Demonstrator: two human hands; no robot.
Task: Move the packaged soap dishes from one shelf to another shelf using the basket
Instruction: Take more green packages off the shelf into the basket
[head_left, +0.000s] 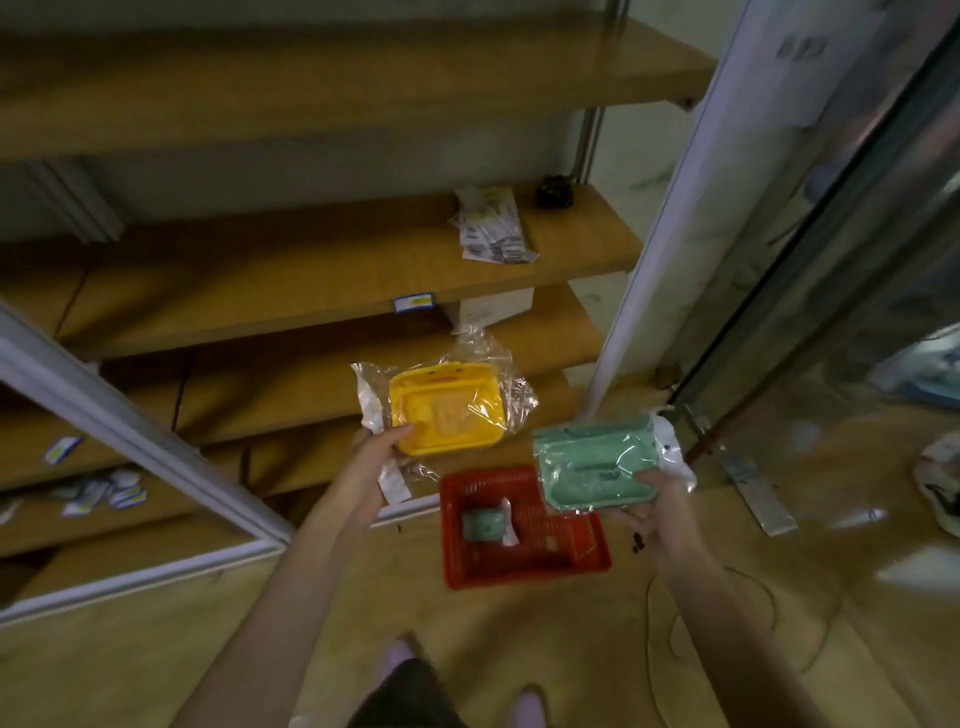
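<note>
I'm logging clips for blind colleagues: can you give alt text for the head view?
A person's left hand holds a yellow packaged soap dish and the right hand a green packaged soap dish, above a red basket on the floor with another green one inside. Wooden shelves stand behind.

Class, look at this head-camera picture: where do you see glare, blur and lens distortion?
Head view: glare glints off the plastic wrap round the yellow soap dish and the green soap dish; the shelves and floor edges are smeared with motion blur; the wide lens bends the white post and shelf lines; the light is dim, so the red basket looks murky.
</note>
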